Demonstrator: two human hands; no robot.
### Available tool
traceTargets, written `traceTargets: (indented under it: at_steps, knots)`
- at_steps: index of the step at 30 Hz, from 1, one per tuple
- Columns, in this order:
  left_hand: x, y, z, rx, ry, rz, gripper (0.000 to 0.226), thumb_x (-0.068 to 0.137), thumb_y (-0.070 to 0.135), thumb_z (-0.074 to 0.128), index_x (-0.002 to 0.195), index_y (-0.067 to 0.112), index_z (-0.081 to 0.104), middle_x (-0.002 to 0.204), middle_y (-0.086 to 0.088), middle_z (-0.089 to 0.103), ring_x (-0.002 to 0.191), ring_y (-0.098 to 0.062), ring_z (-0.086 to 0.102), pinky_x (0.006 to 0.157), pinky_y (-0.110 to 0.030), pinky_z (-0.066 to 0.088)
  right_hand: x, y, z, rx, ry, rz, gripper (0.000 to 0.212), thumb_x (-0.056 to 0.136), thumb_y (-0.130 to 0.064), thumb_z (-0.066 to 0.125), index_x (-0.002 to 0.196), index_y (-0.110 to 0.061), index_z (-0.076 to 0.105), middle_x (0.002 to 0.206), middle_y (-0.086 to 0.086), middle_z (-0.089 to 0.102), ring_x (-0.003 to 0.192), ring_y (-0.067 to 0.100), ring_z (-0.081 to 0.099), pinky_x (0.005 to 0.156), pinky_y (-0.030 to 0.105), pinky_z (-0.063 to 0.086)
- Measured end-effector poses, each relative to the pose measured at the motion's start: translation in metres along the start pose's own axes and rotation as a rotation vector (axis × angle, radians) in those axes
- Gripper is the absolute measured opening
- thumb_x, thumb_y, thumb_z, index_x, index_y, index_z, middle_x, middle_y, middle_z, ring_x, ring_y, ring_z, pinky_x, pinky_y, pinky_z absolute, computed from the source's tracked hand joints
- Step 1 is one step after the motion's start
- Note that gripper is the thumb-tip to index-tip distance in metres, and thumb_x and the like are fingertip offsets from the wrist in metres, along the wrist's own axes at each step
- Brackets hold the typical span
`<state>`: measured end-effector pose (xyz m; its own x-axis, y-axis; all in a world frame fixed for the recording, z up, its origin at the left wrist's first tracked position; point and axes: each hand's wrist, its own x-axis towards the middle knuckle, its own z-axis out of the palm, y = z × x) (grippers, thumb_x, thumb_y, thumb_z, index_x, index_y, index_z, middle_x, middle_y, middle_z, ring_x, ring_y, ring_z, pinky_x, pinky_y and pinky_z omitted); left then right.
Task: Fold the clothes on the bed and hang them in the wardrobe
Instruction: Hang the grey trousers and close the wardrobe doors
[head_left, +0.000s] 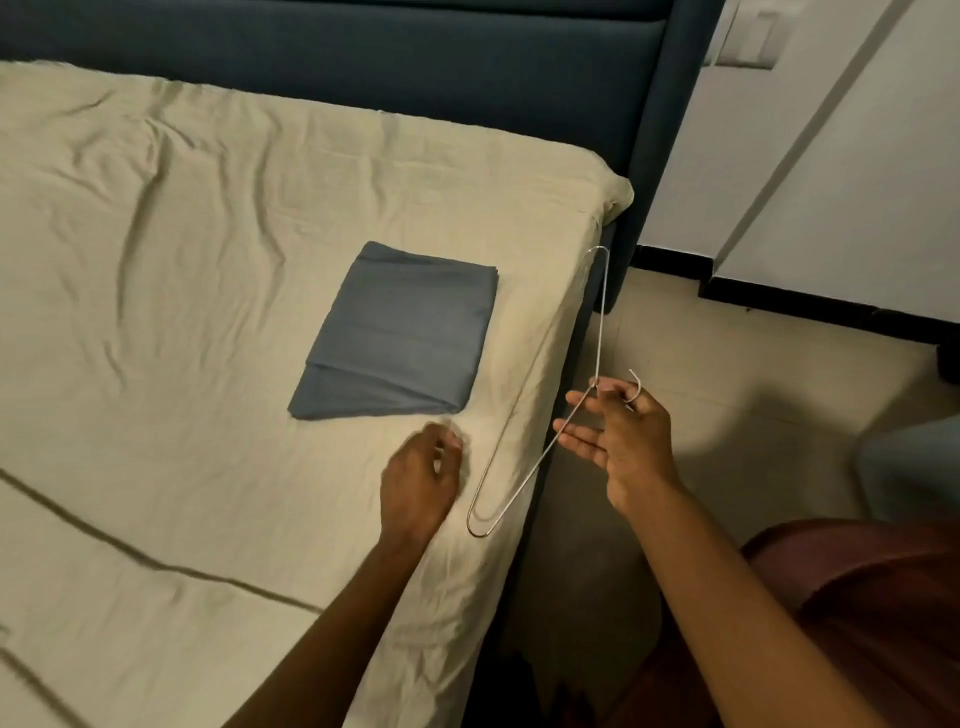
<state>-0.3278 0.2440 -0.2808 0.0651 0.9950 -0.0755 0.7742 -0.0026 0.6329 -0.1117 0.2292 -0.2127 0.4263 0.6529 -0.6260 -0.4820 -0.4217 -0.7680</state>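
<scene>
Wire hanger (540, 452) pinched by right hand (618, 441); left hand (421, 478) loosely curled, holding nothing.

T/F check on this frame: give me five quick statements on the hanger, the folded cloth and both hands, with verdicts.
1. The right hand holds the wire hanger near its hook. True.
2. The folded grey cloth is draped on the hanger. False: it lies flat on the bed sheet.
3. The left hand grips the cloth. False: it is over the sheet, apart from the cloth, holding nothing.
4. The hanger carries no garment. True.
5. The cloth is crumpled in a heap. False: it is folded into a neat rectangle.
</scene>
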Motion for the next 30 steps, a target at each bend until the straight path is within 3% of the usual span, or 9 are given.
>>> traceTargets:
  at_steps: [2,3,7,10,13,18,23,26,30]
  knots:
    - [0.036,0.006,0.001,0.108,0.133,0.088,0.023,0.096,0.035,0.053,0.108,0.019,0.064,0.107,-0.004,0.067,0.100,-0.026,0.061,0.081,-0.037,0.048,0.008,0.000,-0.003,-0.006,0.011,-0.010,0.014,0.102,-0.020,0.053,0.111,-0.015,0.062,0.102,0.008,0.074,0.079,0.031,0.075,0.066,0.037,0.062]
    - [0.056,0.009,0.004,0.183,0.125,0.108,0.032,0.095,0.041,0.054,0.115,0.016,0.062,0.116,-0.007,0.063,0.109,-0.030,0.057,0.086,-0.041,0.047,0.011,0.001,-0.002,-0.009,0.011,-0.014,0.014,0.102,-0.020,0.053,0.112,-0.015,0.062,0.102,0.008,0.074,0.079,0.031,0.075,0.066,0.037,0.062]
    - [0.111,0.028,0.020,0.555,-0.157,0.015,0.064,0.087,0.055,0.063,0.134,0.016,0.044,0.135,-0.011,0.048,0.125,-0.034,0.044,0.098,-0.050,0.041,0.015,0.006,0.007,-0.025,0.009,-0.018,0.019,0.103,-0.021,0.052,0.117,-0.014,0.062,0.103,0.007,0.074,0.077,0.029,0.075,0.067,0.036,0.062]
    - [0.123,0.038,0.026,0.664,-0.183,0.001,0.049,0.093,0.036,0.060,0.135,0.017,0.044,0.133,-0.012,0.051,0.121,-0.034,0.049,0.097,-0.049,0.044,0.017,0.008,0.015,-0.030,0.009,-0.021,0.019,0.103,-0.020,0.052,0.118,-0.014,0.062,0.103,0.007,0.074,0.076,0.029,0.075,0.066,0.036,0.062]
    - [0.115,0.048,0.021,0.714,-0.193,0.117,0.032,0.098,0.015,0.049,0.130,0.016,0.054,0.124,-0.010,0.063,0.110,-0.031,0.062,0.089,-0.040,0.049,0.017,0.003,0.019,-0.039,0.016,-0.032,0.020,0.103,-0.020,0.051,0.118,-0.013,0.062,0.102,0.007,0.074,0.076,0.029,0.075,0.067,0.036,0.062]
    - [0.085,0.046,0.004,0.614,-0.284,0.174,0.022,0.101,0.018,0.046,0.111,0.017,0.065,0.112,-0.008,0.068,0.103,-0.033,0.065,0.083,-0.038,0.050,0.015,-0.005,0.021,-0.048,0.010,-0.067,0.015,0.102,-0.018,0.053,0.113,-0.015,0.063,0.100,0.007,0.075,0.075,0.030,0.075,0.059,0.032,0.061]
    - [0.073,0.020,0.002,0.297,-0.384,0.217,0.034,0.098,0.047,0.045,0.109,0.025,0.069,0.109,0.002,0.069,0.100,-0.019,0.065,0.081,-0.031,0.052,0.014,-0.003,0.024,-0.093,-0.005,-0.084,0.011,0.102,-0.019,0.052,0.104,-0.017,0.063,0.100,0.009,0.074,0.075,0.032,0.075,0.062,0.035,0.061]
    - [0.093,-0.010,-0.007,0.210,-0.235,0.187,0.034,0.097,0.047,0.045,0.107,0.026,0.068,0.108,0.001,0.070,0.100,-0.020,0.064,0.083,-0.032,0.052,0.014,-0.001,0.028,-0.102,-0.014,-0.086,0.013,0.102,-0.019,0.051,0.106,-0.013,0.063,0.100,0.011,0.074,0.075,0.033,0.074,0.069,0.040,0.061]
    - [0.135,-0.047,-0.037,0.357,-0.032,0.019,0.045,0.097,0.049,0.044,0.132,0.021,0.052,0.138,-0.007,0.053,0.125,-0.032,0.047,0.102,-0.049,0.041,0.015,0.003,0.035,-0.119,-0.017,-0.094,0.016,0.102,-0.020,0.051,0.109,-0.014,0.064,0.100,0.010,0.075,0.077,0.033,0.075,0.073,0.042,0.061]
